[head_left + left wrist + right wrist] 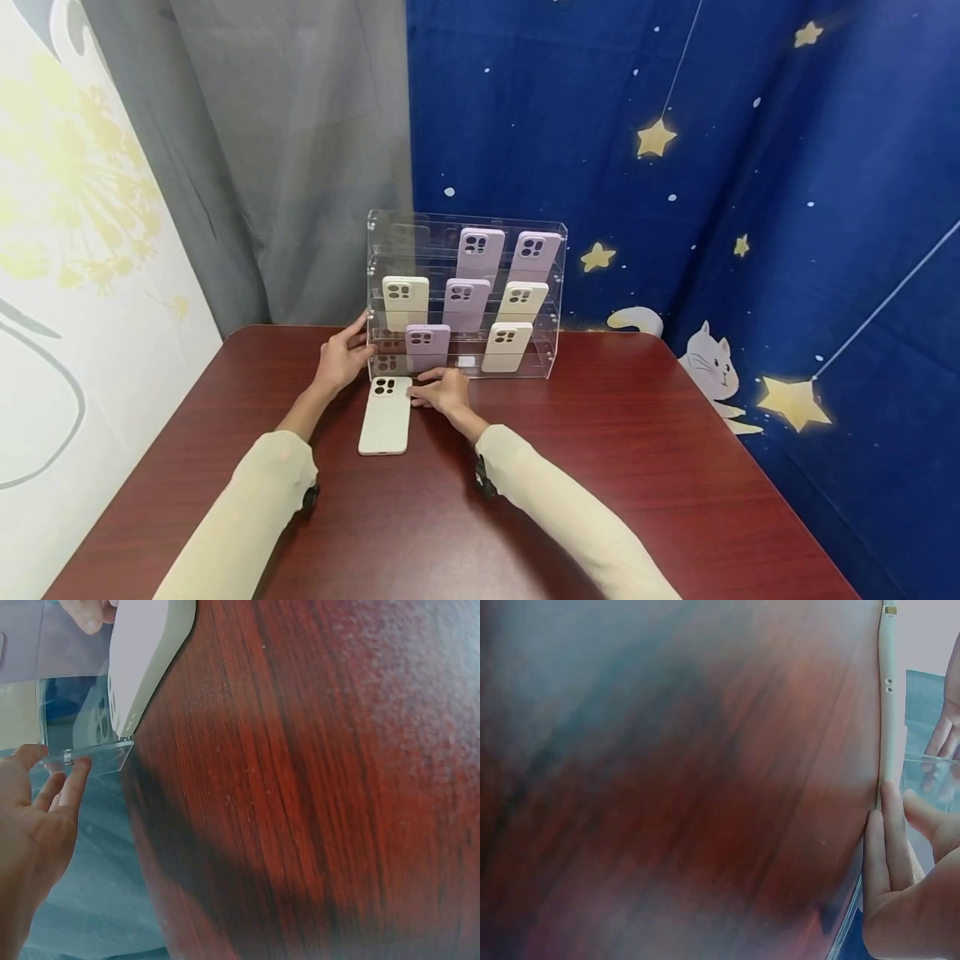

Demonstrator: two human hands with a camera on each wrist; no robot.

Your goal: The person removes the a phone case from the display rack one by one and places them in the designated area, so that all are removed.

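A cream phone case (386, 425) with a camera cutout lies on the table, just before the left front corner of a clear acrylic display stand (553, 337). My right hand (447, 390) is at the case's upper right, its straight fingers touching the long edge; in the right wrist view the thumb (924, 816) sits apart from the fingers. At the stand's left side is my left hand (343, 362), and its extended fingers (73, 787) rest against the clear side panel.
Several purple and cream phone cases lean in the stand's tiers, among them a purple case (427, 343) and a cream case (507, 347) on the lowest. Between those two sits a small white piece (467, 362). Curtains (525, 108) hang behind the dark red table (615, 467).
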